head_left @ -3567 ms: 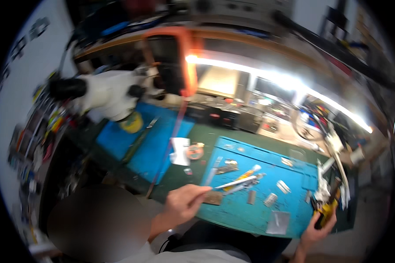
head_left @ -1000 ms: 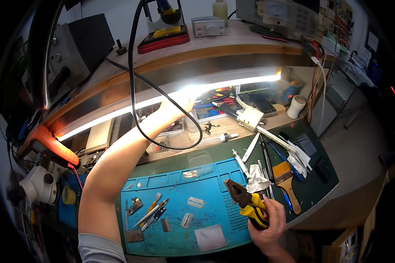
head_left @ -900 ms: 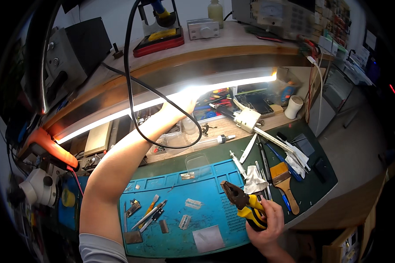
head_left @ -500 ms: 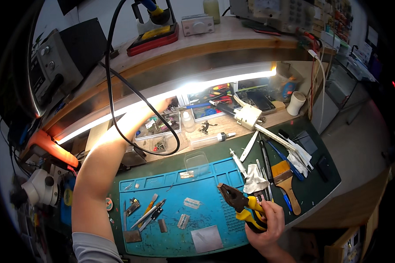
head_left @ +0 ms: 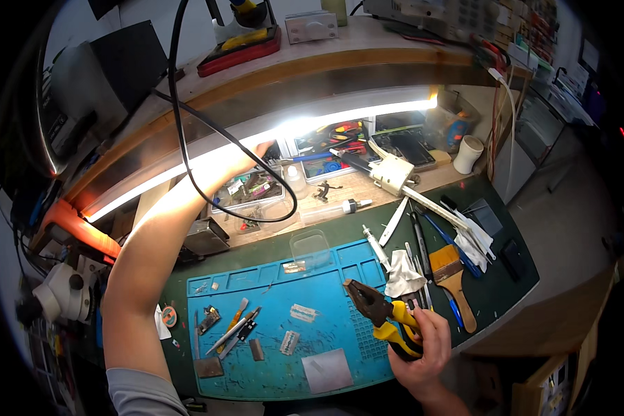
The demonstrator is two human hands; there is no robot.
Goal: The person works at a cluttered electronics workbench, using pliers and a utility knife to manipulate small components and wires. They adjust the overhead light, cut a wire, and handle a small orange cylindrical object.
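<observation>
My right hand (head_left: pixel 426 350) is closed around the yellow-and-black handles of a pair of combination pliers (head_left: pixel 376 305). Their dark, rusty jaws point up and left over the right part of the blue repair mat (head_left: pixel 270 374). My left arm stretches far forward beneath the bright light strip. The left hand (head_left: pixel 246 158) is at the back shelf, beside the clear bins of small parts (head_left: pixel 256 188); glare and the black cable hide its fingers. Lying on the mat are two razor blades (head_left: pixel 304 313), a square grey sheet (head_left: pixel 327 371), a silver craft knife (head_left: pixel 230 333) and small circuit boards (head_left: pixel 210 319).
A black cable (head_left: pixel 236 135) loops across the view before my left forearm. Right of the mat lie a flat brush (head_left: pixel 445 263), a syringe (head_left: pixel 376 246), crumpled white tissue (head_left: pixel 403 274) and several slim tools. An orange-handled tool (head_left: pixel 83 229) and a white microscope part (head_left: pixel 62 291) stand at left.
My left forearm has shifted slightly left, with its hand still at the back bins. The pliers stay in my right hand, almost unmoved. The whole view has tilted a little.
</observation>
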